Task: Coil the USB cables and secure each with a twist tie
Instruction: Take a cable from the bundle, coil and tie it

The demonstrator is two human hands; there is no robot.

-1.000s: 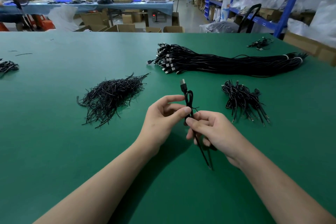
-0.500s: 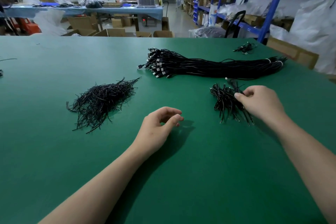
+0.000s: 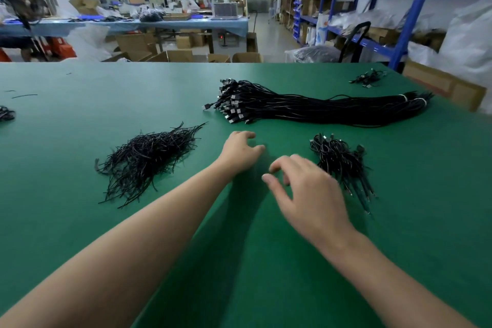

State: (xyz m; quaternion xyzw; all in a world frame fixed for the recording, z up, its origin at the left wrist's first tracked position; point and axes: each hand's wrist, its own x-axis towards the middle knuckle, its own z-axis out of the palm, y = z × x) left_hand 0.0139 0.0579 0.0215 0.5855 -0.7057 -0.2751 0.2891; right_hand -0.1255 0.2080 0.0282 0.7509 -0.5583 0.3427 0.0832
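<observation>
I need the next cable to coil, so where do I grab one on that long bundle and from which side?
Probably the lone USB plug poking out at the left end of the long bundle, clear of the others. Come from the left with the left hand; white ties band the right end.

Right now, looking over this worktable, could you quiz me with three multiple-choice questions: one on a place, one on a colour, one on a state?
1. Relative to the left hand and right hand, the loose heap of thin black twist ties lies:
A. left of both
B. right of both
C. between them

2. The flat table top is:
A. red
B. green
C. white

3. The hands hold:
A. a cable each
B. one tie together
C. nothing

Answers: 1 A, the heap sits left of the left forearm; 2 B, the surface is green throughout; 3 C, both curl loosely, gripping nothing.
</observation>
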